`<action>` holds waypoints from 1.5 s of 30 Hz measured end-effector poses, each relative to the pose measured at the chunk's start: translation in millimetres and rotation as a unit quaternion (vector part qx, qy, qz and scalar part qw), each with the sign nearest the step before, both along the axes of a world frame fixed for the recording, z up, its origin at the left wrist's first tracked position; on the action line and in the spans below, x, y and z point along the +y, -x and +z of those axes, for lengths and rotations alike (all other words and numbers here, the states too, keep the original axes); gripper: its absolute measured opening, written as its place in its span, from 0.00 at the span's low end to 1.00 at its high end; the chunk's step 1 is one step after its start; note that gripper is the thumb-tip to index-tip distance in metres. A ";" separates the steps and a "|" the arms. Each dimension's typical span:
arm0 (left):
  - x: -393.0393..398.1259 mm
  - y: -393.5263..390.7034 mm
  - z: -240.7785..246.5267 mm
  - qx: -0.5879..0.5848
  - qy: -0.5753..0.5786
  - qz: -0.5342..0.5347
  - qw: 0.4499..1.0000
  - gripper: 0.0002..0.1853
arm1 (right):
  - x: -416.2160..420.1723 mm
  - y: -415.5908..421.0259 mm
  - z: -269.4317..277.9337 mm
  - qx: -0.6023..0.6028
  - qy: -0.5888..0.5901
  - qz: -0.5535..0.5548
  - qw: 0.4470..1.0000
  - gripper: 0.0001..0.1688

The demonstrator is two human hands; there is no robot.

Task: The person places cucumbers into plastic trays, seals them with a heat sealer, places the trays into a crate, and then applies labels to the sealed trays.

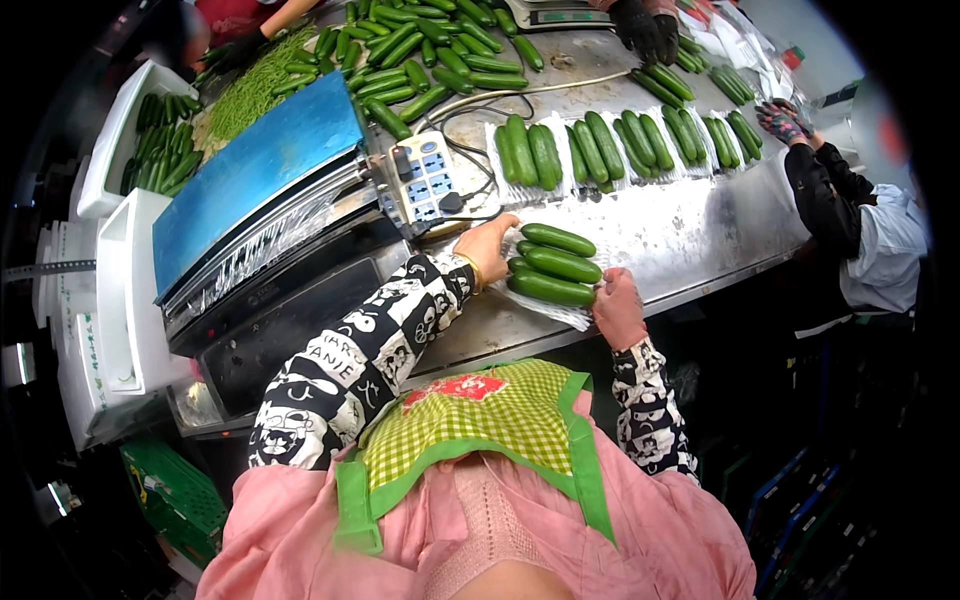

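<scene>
Several green cucumbers [559, 264] lie side by side on white foam netting [551, 311] on the metal table before me. My left hand [486, 247] is at the left edge of this bundle, its fingertips near the netting; whether they grip it is unclear. At the right ends of the cucumbers is my right hand [619, 306], fingers bent against the lower cucumber and the netting's edge. Beyond them, a row of cucumber bundles [529, 154] rests on similar white netting.
A film-wrapping machine with a blue plate [262, 172] and a power strip [429, 180] with cables stand left. Loose cucumbers [450, 52], green beans [251, 94] and a scale [562, 15] lie beyond. Co-workers' gloved hands [645, 34] are across the table; another person [847, 195] stands right.
</scene>
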State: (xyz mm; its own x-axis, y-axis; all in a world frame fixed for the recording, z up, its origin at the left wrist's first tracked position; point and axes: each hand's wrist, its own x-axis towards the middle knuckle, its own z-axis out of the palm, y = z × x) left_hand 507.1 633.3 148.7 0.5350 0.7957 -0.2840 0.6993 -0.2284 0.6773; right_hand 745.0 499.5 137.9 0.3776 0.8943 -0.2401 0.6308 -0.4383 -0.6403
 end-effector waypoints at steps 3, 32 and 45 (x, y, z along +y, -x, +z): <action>2.1 18.9 52.9 0.007 0.027 0.010 1.000 0.33 | 11.7 30.0 72.2 0.078 0.022 -0.025 0.996 0.14; 113.9 442.5 121.5 -0.119 0.091 0.338 0.929 0.38 | 271.7 403.6 130.4 -0.059 -0.065 0.327 0.941 0.18; 120.0 448.5 99.2 -0.017 -0.066 0.297 0.952 0.28 | 302.7 413.2 129.7 0.164 -0.305 0.363 0.865 0.25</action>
State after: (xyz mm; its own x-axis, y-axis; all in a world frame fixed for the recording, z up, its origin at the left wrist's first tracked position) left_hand 58.7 753.3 247.9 -0.0142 0.9883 -0.1518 0.7103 0.1168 0.6941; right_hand 331.9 802.2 267.7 -0.3351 0.8655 0.3723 0.3381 0.4793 -0.8099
